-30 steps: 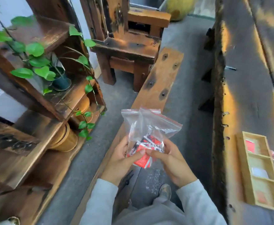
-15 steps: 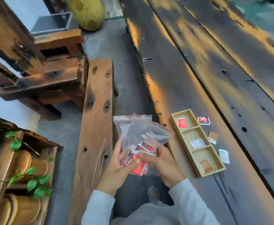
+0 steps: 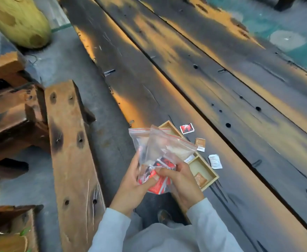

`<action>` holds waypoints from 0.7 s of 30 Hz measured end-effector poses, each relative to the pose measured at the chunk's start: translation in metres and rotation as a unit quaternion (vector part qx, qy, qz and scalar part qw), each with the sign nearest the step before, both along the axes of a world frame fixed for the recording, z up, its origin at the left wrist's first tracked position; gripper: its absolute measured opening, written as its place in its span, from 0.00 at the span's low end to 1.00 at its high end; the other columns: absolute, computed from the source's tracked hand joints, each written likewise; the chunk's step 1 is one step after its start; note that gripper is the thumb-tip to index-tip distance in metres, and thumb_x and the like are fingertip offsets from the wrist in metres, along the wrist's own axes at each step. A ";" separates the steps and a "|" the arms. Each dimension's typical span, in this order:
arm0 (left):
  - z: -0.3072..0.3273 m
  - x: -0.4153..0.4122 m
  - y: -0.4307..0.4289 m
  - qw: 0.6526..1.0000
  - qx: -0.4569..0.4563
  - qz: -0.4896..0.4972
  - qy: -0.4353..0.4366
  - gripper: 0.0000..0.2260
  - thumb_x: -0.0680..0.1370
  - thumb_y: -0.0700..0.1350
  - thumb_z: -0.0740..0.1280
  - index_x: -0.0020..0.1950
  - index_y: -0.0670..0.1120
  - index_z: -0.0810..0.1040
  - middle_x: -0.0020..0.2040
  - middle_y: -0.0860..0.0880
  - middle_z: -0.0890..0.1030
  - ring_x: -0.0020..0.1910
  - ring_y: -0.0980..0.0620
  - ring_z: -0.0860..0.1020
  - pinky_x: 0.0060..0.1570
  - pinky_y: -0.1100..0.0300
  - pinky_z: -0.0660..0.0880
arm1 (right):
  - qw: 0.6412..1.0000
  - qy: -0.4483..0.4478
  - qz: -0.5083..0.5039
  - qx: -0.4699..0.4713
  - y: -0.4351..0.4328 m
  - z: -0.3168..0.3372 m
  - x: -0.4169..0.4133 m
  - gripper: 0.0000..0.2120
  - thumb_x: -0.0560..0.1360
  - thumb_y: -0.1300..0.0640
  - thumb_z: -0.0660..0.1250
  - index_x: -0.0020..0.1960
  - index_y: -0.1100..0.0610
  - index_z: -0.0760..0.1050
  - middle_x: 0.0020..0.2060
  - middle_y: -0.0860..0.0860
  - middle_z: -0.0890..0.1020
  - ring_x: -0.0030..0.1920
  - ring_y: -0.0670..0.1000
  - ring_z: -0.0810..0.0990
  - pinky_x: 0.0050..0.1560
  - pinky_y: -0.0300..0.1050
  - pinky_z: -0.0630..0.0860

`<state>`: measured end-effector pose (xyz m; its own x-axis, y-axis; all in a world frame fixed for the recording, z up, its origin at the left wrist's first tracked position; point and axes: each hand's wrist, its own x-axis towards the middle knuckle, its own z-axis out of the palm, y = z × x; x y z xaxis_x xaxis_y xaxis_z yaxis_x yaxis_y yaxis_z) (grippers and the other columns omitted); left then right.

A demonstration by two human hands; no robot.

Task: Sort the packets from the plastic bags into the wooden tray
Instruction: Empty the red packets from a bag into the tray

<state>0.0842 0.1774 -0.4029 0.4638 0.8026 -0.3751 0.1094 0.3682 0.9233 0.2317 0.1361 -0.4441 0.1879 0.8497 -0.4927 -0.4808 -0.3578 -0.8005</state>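
I hold a clear zip plastic bag (image 3: 161, 148) with a red seal strip in front of me; red, white and black packets (image 3: 158, 184) bunch at its bottom. My left hand (image 3: 131, 186) grips the bag's lower left and my right hand (image 3: 180, 180) pinches its lower right. Behind the bag, partly hidden, a narrow wooden tray (image 3: 206, 171) with compartments lies on the dark plank table (image 3: 185, 79); a brown packet (image 3: 200, 180) sits in its near compartment. A red packet (image 3: 186, 128), a brown packet (image 3: 200, 144) and a white packet (image 3: 215, 161) lie loose on the table beside the tray.
A long wooden bench plank (image 3: 71, 151) runs along my left. Dark wooden furniture (image 3: 9, 110) stands further left, with a yellow-green rounded object (image 3: 18, 20) at the top left. Grey floor (image 3: 94, 88) shows between bench and table; my shoe (image 3: 164, 216) is below the bag.
My view has swung right from the plant shelf to the plank table, bringing the tray and loose packets behind the bag. Both hands keep their hold on the bag.
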 end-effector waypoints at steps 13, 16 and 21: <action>-0.006 -0.001 0.106 0.984 0.009 -0.180 -0.003 0.32 0.76 0.34 0.70 0.74 0.54 0.64 0.66 0.47 0.79 0.66 0.47 0.77 0.67 0.42 0.72 | 0.988 -0.027 -0.154 -0.012 0.063 0.001 -0.020 0.22 0.67 0.64 0.73 0.61 0.54 0.80 0.52 0.59 0.86 0.54 0.61 0.86 0.56 0.60 0.82; -0.003 -0.009 0.139 0.979 0.012 -0.201 -0.010 0.31 0.75 0.35 0.71 0.74 0.55 0.65 0.65 0.48 0.79 0.66 0.46 0.77 0.66 0.41 0.72 | 0.981 -0.061 -0.185 -0.006 0.086 0.009 -0.034 0.19 0.71 0.66 0.73 0.60 0.52 0.80 0.50 0.54 0.87 0.51 0.55 0.87 0.47 0.45 0.84; -0.002 -0.029 0.186 0.973 0.002 -0.229 -0.019 0.30 0.75 0.37 0.72 0.73 0.56 0.66 0.65 0.49 0.79 0.65 0.48 0.77 0.66 0.42 0.73 | 0.974 -0.071 -0.213 -0.012 0.121 0.016 -0.064 0.17 0.75 0.65 0.71 0.57 0.47 0.78 0.46 0.44 0.88 0.50 0.48 0.87 0.48 0.44 0.84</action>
<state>0.0548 0.3638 -0.4048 0.7874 0.5091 -0.3477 0.2266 0.2854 0.9312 0.1679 0.2573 -0.4286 0.5896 0.6679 -0.4543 -0.4746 -0.1686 -0.8639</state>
